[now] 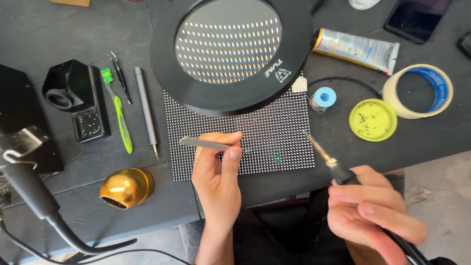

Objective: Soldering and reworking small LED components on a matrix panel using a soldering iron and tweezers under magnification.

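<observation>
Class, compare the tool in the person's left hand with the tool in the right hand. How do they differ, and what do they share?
The flat grey metal tweezers lie level, pinched in the left hand; the black-handled soldering iron slants up to the left, gripped in the right hand. The tweezers are bare metal with no lead; the iron trails a black cable. Both are slim and point toward the dotted black LED panel.

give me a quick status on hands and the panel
Left hand shut on tweezers over the LED panel. Right hand shut on soldering iron, tip at panel's right edge. Magnifier lamp overhangs panel's top.
</observation>
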